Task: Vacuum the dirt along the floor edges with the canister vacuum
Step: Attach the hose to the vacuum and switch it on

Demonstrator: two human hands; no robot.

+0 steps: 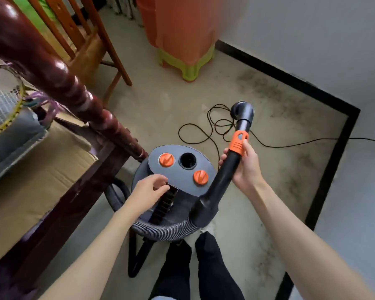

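I see my right hand (244, 164) gripping the vacuum wand (230, 167) while my left hand (148, 188), fingers loosely curled and empty, touches the canister vacuum (178, 182) at my feet; the loose power cord (206, 128) could snag the nozzle (242, 109).

Glossy dark wooden bedpost (59, 76), ribbed plastic hose (160, 229)
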